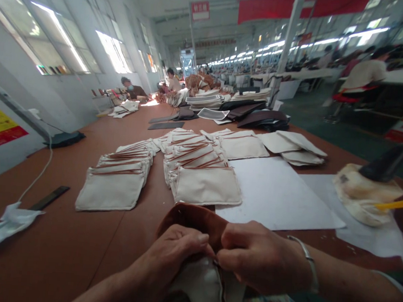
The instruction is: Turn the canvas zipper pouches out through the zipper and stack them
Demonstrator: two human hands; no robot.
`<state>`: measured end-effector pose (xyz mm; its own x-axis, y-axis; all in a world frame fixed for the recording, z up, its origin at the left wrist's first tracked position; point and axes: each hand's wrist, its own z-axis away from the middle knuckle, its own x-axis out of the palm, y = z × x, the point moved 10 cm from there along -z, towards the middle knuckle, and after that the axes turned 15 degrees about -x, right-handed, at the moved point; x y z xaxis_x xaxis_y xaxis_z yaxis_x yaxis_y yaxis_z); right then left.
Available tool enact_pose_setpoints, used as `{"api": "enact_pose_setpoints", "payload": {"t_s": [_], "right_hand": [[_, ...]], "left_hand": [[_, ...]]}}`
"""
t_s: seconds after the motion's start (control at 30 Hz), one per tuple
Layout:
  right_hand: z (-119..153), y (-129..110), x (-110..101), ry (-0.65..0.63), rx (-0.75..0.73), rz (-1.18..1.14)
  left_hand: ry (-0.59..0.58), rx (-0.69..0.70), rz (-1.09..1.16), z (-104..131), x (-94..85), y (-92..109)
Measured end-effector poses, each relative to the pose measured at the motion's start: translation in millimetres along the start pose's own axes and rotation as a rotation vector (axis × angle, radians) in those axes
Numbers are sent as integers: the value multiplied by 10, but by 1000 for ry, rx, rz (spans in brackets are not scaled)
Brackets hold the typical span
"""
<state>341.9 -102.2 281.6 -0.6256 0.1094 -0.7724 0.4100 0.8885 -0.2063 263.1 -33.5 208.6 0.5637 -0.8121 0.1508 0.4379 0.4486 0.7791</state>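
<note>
At the table's near edge, my left hand point(177, 253) and my right hand point(265, 256) pinch a brown and cream fabric piece point(200, 286) between them. Its brown part curves up behind my fingers, and a dark slit or seam runs down the cream part below. Both hands are closed, thumbs and fingertips nearly meeting at one edge. Any small item between the fingertips is hidden. Just beyond lies a fanned stack of cream fabric pouches point(208, 186) with brown edges. To its left is a similar pouch stack point(111, 190).
White paper point(277, 197) covers the right of the brown table point(108, 250). A stained cream bundle point(360, 192) with a black object and yellow stick stands further right. On the left are a dark flat strip point(50, 198) and pale cloth point(4, 229). Co-workers sit far back.
</note>
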Motion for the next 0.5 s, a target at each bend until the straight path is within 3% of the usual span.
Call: {"api": "enact_pose_setpoints", "payload": {"t_s": [0.13,0.3,0.4,0.5], "right_hand": [[40,-35,28,11,-39,22],[7,-71,-116,176,15,-234],[29,90,-143,224,261,-472],[69,247,-31,118,475,-607]], "left_hand": [[4,-125,61,-68,5,-138],[-43,-99,-43,0,53,-66],[-53,-24,-147,78,78,32],[54,13,-336,121,57,78]]}}
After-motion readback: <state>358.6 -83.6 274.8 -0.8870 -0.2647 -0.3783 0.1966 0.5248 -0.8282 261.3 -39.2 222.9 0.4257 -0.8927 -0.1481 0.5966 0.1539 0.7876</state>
